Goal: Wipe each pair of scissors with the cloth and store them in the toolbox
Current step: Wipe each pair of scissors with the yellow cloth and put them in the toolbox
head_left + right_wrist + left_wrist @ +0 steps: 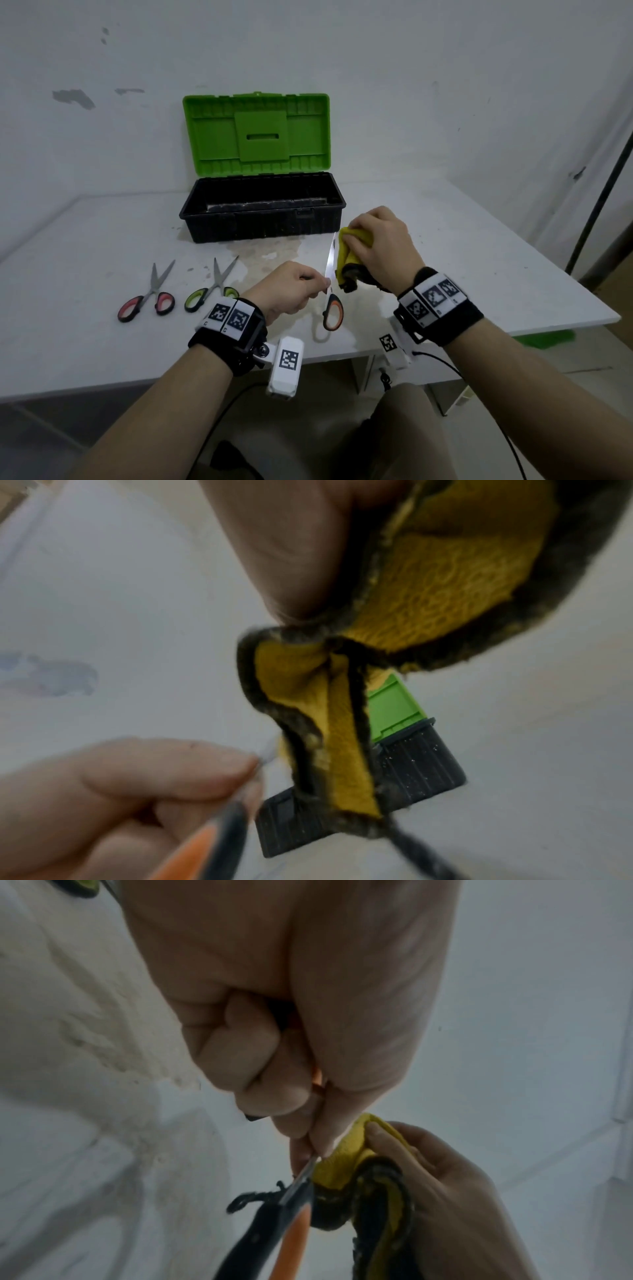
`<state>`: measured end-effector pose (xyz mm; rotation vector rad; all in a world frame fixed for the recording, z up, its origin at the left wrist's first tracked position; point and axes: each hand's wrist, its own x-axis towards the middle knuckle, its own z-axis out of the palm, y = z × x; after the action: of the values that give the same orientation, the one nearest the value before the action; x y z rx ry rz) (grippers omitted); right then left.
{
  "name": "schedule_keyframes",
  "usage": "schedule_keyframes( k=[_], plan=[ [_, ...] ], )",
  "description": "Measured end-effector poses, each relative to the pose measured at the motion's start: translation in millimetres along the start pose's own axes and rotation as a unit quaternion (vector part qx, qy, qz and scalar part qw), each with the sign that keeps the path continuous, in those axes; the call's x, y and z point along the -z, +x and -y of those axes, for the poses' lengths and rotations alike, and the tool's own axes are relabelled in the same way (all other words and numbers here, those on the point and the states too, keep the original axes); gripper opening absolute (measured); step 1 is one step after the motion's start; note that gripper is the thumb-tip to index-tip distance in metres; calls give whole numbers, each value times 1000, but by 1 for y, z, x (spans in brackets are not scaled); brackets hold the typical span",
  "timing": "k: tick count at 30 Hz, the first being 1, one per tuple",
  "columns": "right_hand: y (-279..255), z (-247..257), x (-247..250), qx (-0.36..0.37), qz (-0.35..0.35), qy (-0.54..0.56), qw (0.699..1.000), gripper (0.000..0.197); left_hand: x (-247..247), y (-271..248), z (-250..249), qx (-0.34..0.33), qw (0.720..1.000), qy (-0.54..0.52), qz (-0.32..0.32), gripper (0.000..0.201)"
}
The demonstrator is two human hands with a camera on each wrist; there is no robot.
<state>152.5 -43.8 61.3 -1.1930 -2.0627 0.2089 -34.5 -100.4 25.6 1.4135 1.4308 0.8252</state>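
Observation:
My left hand (297,291) pinches the orange-handled scissors (333,310) near the pivot, holding them upright with the blade (330,257) pointing up. My right hand (378,245) grips a folded yellow cloth (346,255) with a dark edge, wrapped against the blade's right side. In the left wrist view the cloth (346,1161) meets the blade just past my fingertips (320,1139). In the right wrist view the cloth (445,588) fills the top right. Red-handled scissors (147,301) and green-handled scissors (212,291) lie on the table at the left. The toolbox (262,212) stands open behind.
The white table (85,246) has a wet stained patch (274,255) in front of the toolbox. The green lid (257,130) leans back towards the wall. A dark pole (596,205) rises at the right, past the table's corner. Cables hang below the front edge.

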Motion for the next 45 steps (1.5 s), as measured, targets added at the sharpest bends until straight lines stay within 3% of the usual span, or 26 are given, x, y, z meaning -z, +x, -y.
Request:
schedule_keyframes(
  k=[3, 6, 12, 19, 24, 31, 35, 38, 45],
  plan=[
    [-16, 4, 9, 12, -4, -16, 1000, 11, 4, 1, 0, 56, 994, -91, -10, 21],
    [-37, 12, 9, 22, 45, -53, 997, 16, 4, 2, -1, 93, 980, -177, -10, 17],
    [-43, 24, -14, 38, 128, -85, 987, 20, -5, 0, -3, 82, 979, -189, 7, 19],
    [-40, 19, -7, 59, 202, -118, 971, 19, 1, 0, -1, 74, 979, -189, -26, 20],
    [-37, 24, -1, 78, 162, -113, 977, 21, -2, 0, -5, 74, 980, -185, -6, 19],
    [-40, 24, -2, 88, 227, -130, 961, 18, -5, -3, 0, 89, 979, -181, 2, 18],
    [-35, 25, 6, 99, 202, -134, 965, 18, -8, -3, -3, 83, 980, -181, 7, 4],
    [-38, 32, -1, 120, 208, -142, 960, 17, -12, -1, -3, 73, 981, -177, 4, 9],
    [-36, 16, 9, 70, 200, -151, 966, 16, -1, -1, 2, 92, 973, -212, -21, 14]
  ],
)
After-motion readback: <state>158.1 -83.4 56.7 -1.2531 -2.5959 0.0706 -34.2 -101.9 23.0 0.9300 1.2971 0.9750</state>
